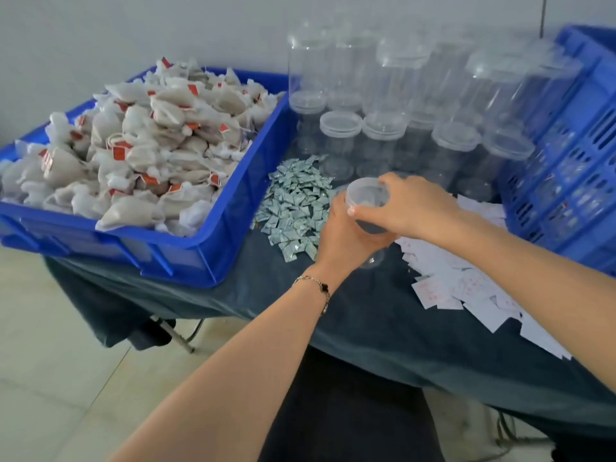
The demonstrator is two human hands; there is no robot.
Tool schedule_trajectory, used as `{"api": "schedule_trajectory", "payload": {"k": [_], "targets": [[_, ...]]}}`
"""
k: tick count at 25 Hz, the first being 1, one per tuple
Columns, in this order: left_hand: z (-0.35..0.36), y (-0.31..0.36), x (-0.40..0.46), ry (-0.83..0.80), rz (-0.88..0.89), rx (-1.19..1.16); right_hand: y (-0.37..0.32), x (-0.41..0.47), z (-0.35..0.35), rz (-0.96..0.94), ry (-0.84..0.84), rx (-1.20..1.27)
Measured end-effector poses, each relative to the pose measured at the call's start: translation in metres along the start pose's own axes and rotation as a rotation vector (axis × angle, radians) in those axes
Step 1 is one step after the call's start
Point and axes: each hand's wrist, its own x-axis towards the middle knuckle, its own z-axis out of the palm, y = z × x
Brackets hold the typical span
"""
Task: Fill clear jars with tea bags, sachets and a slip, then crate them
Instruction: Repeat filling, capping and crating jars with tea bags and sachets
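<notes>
Two bare forearms reach from the bottom of the frame over a table draped in dark cloth, the left wrist wearing a thin chain bracelet. The left hand wraps around the body of a clear jar standing on the cloth, while the right hand curls its fingers and thumb around the jar's clear lid at the top. Just left of the jar lies a heap of small pale sachets; to its right, white paper slips with red print spread along the table edge. A blue tray heaped with tea bags sits at the left. Behind, rows of lidded empty jars stand stacked, beside a blue slotted crate at the far right.
</notes>
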Motion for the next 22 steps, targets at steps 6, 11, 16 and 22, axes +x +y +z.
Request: {"api": "schedule_trajectory", "payload": {"k": [6,11,16,22], "targets": [[0.001,0.002,-0.013,0.038,-0.026,0.075,-0.020,0.007,0.005,-0.014,0.044,-0.284],[0.002,0.002,-0.014,0.079,-0.086,0.012,-0.011,0.008,0.011,-0.073,0.127,-0.111],[0.002,-0.010,-0.012,0.030,-0.061,0.055,-0.002,0.002,-0.006,-0.330,-0.117,-0.048],[0.003,-0.011,-0.011,0.026,-0.086,0.056,-0.024,0.008,-0.031,-0.309,-0.022,-0.034]]}}
